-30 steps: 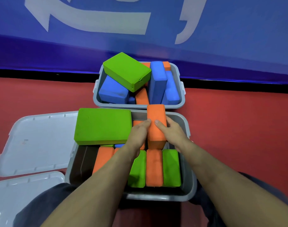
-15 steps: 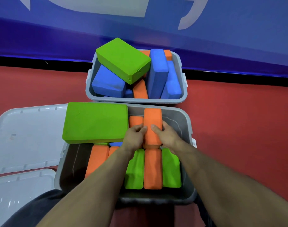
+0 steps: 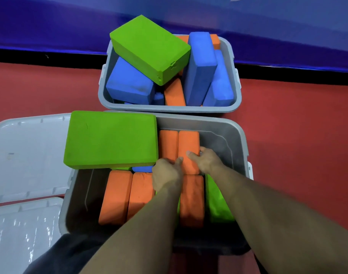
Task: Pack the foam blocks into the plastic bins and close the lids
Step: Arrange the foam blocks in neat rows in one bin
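Both hands grip an orange foam block (image 3: 189, 147) standing on edge in the far row of the near grey bin (image 3: 236, 139). My left hand (image 3: 166, 173) holds its left side, my right hand (image 3: 205, 161) its right side. Another orange block (image 3: 167, 144) stands just left of it. A large green block (image 3: 109, 139) lies flat across the bin's far-left corner. Orange and green blocks fill the near row. The far grey bin (image 3: 235, 103) holds a loose pile of blue, orange and green blocks, with a green block (image 3: 149, 48) on top.
Two translucent white lids lie on the red floor to the left: one (image 3: 28, 155) beside the near bin, another (image 3: 20, 234) nearer to me. A blue wall with a black base strip runs behind the far bin. Red floor lies to the right.
The orange block held in both hands has gone down from above the bin's far rim into the far row, beside the other orange block. The camera has tilted lower.
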A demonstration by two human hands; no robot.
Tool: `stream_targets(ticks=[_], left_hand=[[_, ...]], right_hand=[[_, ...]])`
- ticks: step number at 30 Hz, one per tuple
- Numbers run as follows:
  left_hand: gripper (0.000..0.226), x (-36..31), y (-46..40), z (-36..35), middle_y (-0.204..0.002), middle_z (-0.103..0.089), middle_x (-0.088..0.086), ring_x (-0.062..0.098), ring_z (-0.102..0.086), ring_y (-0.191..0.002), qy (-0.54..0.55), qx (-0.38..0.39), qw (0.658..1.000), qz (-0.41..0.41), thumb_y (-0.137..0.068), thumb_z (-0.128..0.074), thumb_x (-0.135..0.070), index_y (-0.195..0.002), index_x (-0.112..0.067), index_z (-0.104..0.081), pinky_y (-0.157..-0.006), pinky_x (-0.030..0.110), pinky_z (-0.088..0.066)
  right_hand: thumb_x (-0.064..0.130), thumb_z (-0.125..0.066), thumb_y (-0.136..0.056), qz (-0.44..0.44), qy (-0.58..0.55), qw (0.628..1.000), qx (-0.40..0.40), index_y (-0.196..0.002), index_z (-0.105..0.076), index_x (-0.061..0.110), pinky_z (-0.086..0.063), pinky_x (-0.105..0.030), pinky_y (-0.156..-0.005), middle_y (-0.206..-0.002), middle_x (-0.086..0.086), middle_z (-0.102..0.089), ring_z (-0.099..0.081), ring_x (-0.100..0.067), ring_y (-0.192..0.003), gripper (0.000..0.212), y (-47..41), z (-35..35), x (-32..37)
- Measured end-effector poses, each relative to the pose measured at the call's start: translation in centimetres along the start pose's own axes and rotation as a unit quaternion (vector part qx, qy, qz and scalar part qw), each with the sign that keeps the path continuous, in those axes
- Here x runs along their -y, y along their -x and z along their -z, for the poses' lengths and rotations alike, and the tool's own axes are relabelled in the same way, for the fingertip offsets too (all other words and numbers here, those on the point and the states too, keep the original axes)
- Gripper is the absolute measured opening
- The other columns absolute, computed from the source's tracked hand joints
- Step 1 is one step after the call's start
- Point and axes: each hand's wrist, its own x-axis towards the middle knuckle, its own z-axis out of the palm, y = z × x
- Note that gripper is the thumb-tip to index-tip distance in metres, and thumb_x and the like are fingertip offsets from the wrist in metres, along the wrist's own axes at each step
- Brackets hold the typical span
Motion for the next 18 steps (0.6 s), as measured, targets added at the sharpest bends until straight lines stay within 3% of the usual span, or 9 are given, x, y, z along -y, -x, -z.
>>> stream_targets(ticks=[3,7,10,12,14,16,18], left_hand=[[0.044,-0.1,0.0,-0.1,-0.104,-0.075,0.009,0.031,-0.069,-0.101,-0.020,-0.023,1.000,-0.001,-0.085,-0.068,-0.059,-0.096,-0.016,-0.074,-0.076,0.032,-0.047],[0.039,-0.1,0.3,-0.1,-0.103,-0.074,0.008,0.032,-0.068,-0.100,-0.017,-0.019,1.000,0.000,-0.086,-0.068,-0.058,-0.088,-0.019,-0.070,-0.075,0.032,-0.044],[0.037,0.3,0.2,0.1,-0.094,-0.074,0.005,0.029,-0.067,-0.094,0.012,-0.003,1.000,-0.010,-0.083,-0.072,-0.057,-0.077,-0.022,-0.061,-0.074,0.030,-0.045],[0.036,0.6,0.4,0.2,-0.093,-0.072,0.004,0.025,-0.066,-0.091,0.066,0.045,0.997,-0.015,-0.080,-0.077,-0.054,-0.083,-0.021,-0.063,-0.073,0.028,-0.043],[0.054,0.8,1.0,1.0,-0.089,-0.069,0.004,0.022,-0.061,-0.080,0.154,0.103,0.983,0.007,-0.071,-0.083,-0.059,-0.092,-0.012,-0.067,-0.072,0.027,-0.042],[0.076,1.1,1.9,2.4,-0.076,-0.060,0.003,0.019,-0.051,-0.071,0.247,0.130,0.959,0.058,-0.049,-0.084,-0.076,-0.082,-0.011,-0.063,-0.068,0.030,-0.039],[0.069,1.5,2.1,4.1,-0.065,-0.053,0.001,0.019,-0.046,-0.064,0.325,0.138,0.929,0.108,-0.052,-0.080,-0.077,-0.073,-0.015,-0.061,-0.062,0.033,-0.035]], right_hand=[[0.075,-0.065,-0.053,-0.009,-0.043,0.999,-0.006,-0.121,-0.068,0.025,-0.056,-0.044,-0.096,-0.112,0.003,-0.075,-0.072,-0.021,-0.100,0.085,-0.2,-0.1,-0.3],[0.059,-0.073,-0.080,-0.008,-0.044,0.999,-0.012,-0.125,-0.067,0.027,-0.055,-0.043,-0.098,-0.115,0.005,-0.074,-0.071,-0.020,-0.101,0.055,0.4,-0.1,0.1],[0.051,-0.074,-0.086,-0.023,-0.051,0.998,-0.010,-0.122,-0.067,0.023,-0.057,-0.043,-0.094,-0.109,-0.001,-0.075,-0.072,-0.024,-0.097,0.046,0.8,0.1,0.7],[0.054,-0.072,-0.085,-0.034,-0.028,0.999,-0.013,-0.117,-0.066,0.020,-0.060,-0.046,-0.087,-0.105,-0.004,-0.074,-0.072,-0.028,-0.095,0.047,1.1,0.1,1.0],[0.065,-0.065,-0.078,-0.037,0.022,0.999,-0.009,-0.117,-0.064,0.018,-0.061,-0.049,-0.085,-0.112,-0.009,-0.072,-0.069,-0.032,-0.104,0.062,1.1,-0.2,0.9],[0.059,-0.066,-0.083,-0.045,0.004,0.999,0.011,-0.121,-0.063,0.015,-0.061,-0.046,-0.078,-0.119,-0.009,-0.071,-0.068,-0.031,-0.110,0.058,2.3,-0.3,1.8],[0.052,-0.069,-0.088,-0.056,-0.049,0.997,0.035,-0.127,-0.060,0.013,-0.060,-0.041,-0.074,-0.126,-0.006,-0.067,-0.066,-0.029,-0.115,0.055,3.4,0.1,2.9]])
